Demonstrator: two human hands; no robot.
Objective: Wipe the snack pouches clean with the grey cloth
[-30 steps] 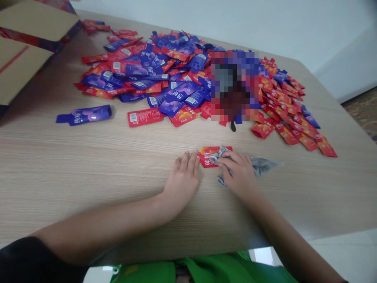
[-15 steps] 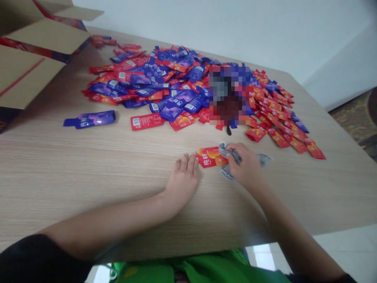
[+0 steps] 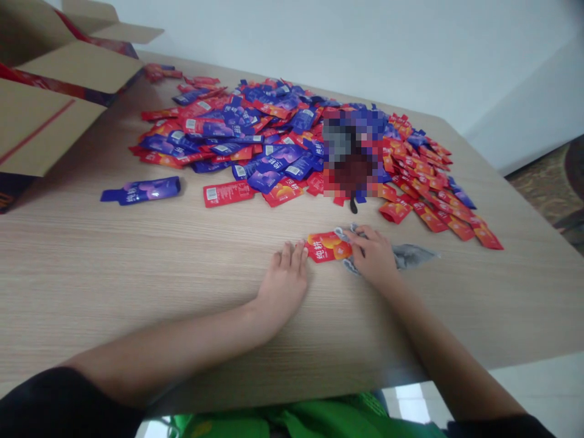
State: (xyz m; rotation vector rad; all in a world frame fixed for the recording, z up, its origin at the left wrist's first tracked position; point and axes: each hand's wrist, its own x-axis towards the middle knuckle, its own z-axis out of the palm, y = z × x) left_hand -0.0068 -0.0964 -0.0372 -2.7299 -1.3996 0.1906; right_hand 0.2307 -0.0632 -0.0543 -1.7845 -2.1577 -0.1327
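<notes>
A red and orange pouch with white lettering lies flat on the wooden table. My left hand rests palm down, fingers outstretched, its fingertips touching the pouch's left end. A grey cloth is bunched under my right hand, whose fingers are closed on it over the pouch's right end. That end is hidden by the cloth. Part of the cloth trails out to the right across the table.
A large pile of red and purple pouches spreads along the back of the table. One purple pouch lies apart at left. An open cardboard box stands at the far left. A pixelated patch covers part of the pile.
My right hand and the cloth have shifted slightly left along the pouch, and more of the cloth is stretched out to the right. My left hand stays in place.
</notes>
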